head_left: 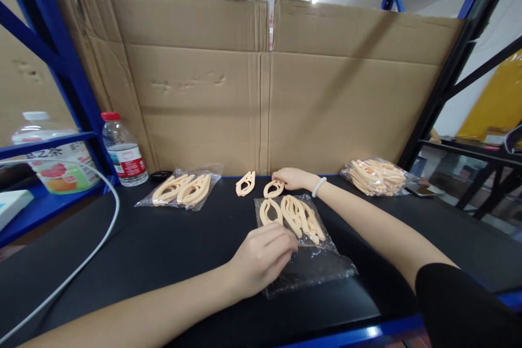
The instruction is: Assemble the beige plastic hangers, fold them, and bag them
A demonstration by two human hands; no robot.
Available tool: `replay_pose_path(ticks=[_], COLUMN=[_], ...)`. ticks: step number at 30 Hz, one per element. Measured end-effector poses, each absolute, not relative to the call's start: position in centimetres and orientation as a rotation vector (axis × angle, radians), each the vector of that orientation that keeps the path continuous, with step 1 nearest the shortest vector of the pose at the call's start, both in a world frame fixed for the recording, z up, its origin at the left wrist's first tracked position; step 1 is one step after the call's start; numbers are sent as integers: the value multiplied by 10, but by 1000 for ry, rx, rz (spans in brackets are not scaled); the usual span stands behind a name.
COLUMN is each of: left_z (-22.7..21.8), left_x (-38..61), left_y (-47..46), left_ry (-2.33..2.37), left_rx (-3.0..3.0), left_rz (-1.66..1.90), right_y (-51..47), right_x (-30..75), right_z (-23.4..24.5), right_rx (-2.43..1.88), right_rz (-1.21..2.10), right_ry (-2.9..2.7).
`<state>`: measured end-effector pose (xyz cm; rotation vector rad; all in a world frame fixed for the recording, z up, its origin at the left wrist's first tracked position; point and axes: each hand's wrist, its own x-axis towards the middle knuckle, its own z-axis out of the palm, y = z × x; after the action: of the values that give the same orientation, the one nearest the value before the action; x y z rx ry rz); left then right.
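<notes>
My right hand is closed on the end of a cream plastic folded hanger lying at the back of the black table. Beside it on the left lies another cream folded hanger. In front is a clear plastic bag with several hangers inside, its bare part toward me. My left hand lies over the bag's left side with curled fingers, gripping the film. The fingertips are partly hidden.
A filled bag of hangers lies at the left, another filled bag at the right beside a phone. A red-capped bottle stands by the blue frame. A white cable crosses the left. Cardboard walls the back.
</notes>
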<state>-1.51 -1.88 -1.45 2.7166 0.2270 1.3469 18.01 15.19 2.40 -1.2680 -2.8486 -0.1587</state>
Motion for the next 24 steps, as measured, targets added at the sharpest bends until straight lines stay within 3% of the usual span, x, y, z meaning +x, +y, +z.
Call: replay_pose_path(ticks=[13, 20, 24], left_z=[-13, -15, -15], left_x=[-12, -11, -10], left_y=[-19, -18, -18], left_ry=[288, 301, 311], left_rx=[2704, 2676, 2660], left_rz=[1384, 1402, 1419], right_y=[71, -17, -74], right_x=[270, 285, 275], right_z=[44, 61, 60], right_rx=[-1313, -1211, -1116], right_rz=[318, 345, 152], right_ry=[-2361, -1917, -1836])
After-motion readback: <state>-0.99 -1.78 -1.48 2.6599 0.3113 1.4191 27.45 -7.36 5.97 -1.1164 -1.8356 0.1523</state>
